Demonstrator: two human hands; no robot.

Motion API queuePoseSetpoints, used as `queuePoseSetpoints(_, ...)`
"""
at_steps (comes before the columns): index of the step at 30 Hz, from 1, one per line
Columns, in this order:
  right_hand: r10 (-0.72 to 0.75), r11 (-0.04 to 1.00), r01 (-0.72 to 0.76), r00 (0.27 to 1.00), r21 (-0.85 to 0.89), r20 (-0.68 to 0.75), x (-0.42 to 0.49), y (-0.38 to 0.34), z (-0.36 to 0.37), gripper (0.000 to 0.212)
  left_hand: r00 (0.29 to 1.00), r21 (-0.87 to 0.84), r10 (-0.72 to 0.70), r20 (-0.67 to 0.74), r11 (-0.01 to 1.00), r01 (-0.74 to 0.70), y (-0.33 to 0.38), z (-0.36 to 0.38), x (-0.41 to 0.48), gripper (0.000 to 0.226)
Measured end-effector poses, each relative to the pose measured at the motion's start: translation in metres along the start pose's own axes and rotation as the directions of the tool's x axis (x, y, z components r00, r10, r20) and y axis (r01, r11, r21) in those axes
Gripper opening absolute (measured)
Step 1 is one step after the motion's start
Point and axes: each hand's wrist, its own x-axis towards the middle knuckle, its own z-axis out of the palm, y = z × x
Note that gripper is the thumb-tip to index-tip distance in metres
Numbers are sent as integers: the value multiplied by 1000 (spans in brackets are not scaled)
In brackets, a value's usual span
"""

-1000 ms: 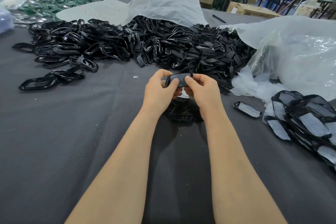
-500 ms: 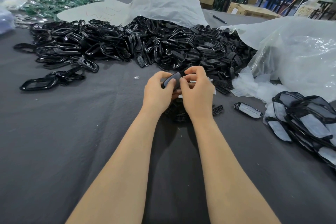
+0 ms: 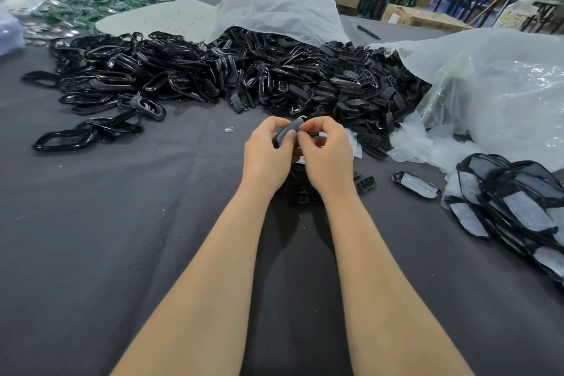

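Over the grey cloth-covered desk [image 3: 122,223], the left hand [image 3: 268,156] grips a small dark grey oblong plastic piece [image 3: 285,133], fingers curled round it. The right hand [image 3: 328,156] pinches the piece's upper end. It is held up off the desk, just in front of the big heap of glossy black plastic shells [image 3: 274,79].

You have nothing legible here: the faint pen strokes on the white plastic bag [image 3: 180,17], far left on the tabletop [image 3: 122,223], are too pale to read.
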Motion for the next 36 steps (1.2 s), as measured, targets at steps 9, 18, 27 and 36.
queuePoseSetpoints(9,-71,997,68,995,-37,-76,-4,0,5,17,999,54,44,-27,998,-42,1,-1,-1,20)
queuePoseSetpoints(18,33,999,-31,998,30,-49,-3,-3,9,9,993,138,107,-39,985,-101,0,0,-4,10)
queuePoseSetpoints(27,-81,996,83,995,32,-65,-8,-2,9,10,993,108,81,-83,992,-72,-2,-2,-2,8)
queuePoseSetpoints(36,-189,979,187,982,-75,-21,-6,0,2,7,989,128,111,-101,987,-98,-3,1,-2,8)
